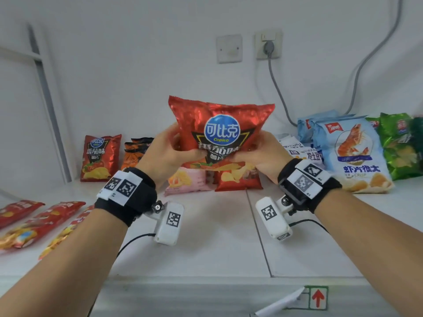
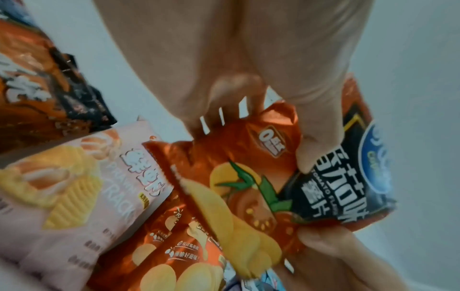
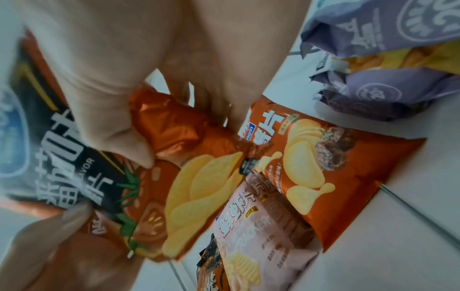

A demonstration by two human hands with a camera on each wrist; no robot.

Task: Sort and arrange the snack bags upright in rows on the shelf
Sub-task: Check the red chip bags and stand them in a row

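Observation:
A red tomato-flavour chip bag (image 1: 219, 131) hangs upright above the white shelf (image 1: 206, 236), held by both hands. My left hand (image 1: 169, 149) grips its lower left side, thumb on the front (image 2: 316, 149). My right hand (image 1: 263, 154) grips the lower right side with its thumb on the front (image 3: 124, 135). The same red tomato-flavour chip bag (image 2: 261, 187) fills the left wrist view. Below it lie a pink prawn cracker bag (image 1: 186, 181) and a red-orange chip bag (image 1: 238, 179). A matching red tomato bag (image 1: 99, 156) stands upright at the back left.
Orange-black bags (image 1: 135, 152) stand beside the left tomato bag. Blue shrimp-chip bags (image 1: 350, 154), green bags (image 1: 400, 145) and white-purple bags (image 1: 302, 152) crowd the back right. Several red bags (image 1: 34, 223) lie flat at the left front. A cable (image 1: 279, 92) hangs from the wall socket.

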